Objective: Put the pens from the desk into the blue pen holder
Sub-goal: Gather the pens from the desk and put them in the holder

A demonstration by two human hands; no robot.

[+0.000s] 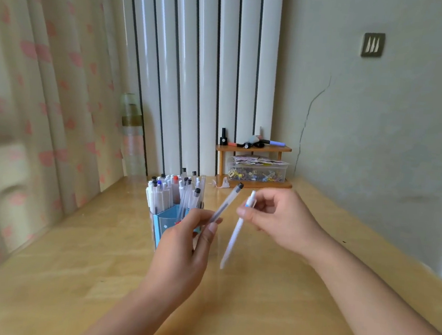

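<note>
Left hand point(181, 246): raised over desk point(71, 274), thumb and fingertips pinched on lower end of clear pen point(226, 202). Pen slants up and to the right, black cap at top, above and clear of desk surface. Hand sits directly in front of blue pen holder point(168, 223), hiding holder's right and lower part.

Right hand point(279, 220): also raised, thumb and forefinger pinched near top of white pen point(235, 230); other fingers curled in. White pen hangs nearly upright, tip down (motion blur along barrel, tip detail not readable), blue trim at top end. Near clear pen, not touching.

Blue pen holder: upright on desk, left of both held pens, crowded with pens point(175, 192) standing cap-up (mostly white and clear barrels, black, blue, one red cap).

Background, far corner: small wooden shelf point(253, 148) with markers on top, clear plastic box point(257, 171) of small items beneath. Clear bottle point(133, 138) by curtain point(33, 97), blurred.
</note>
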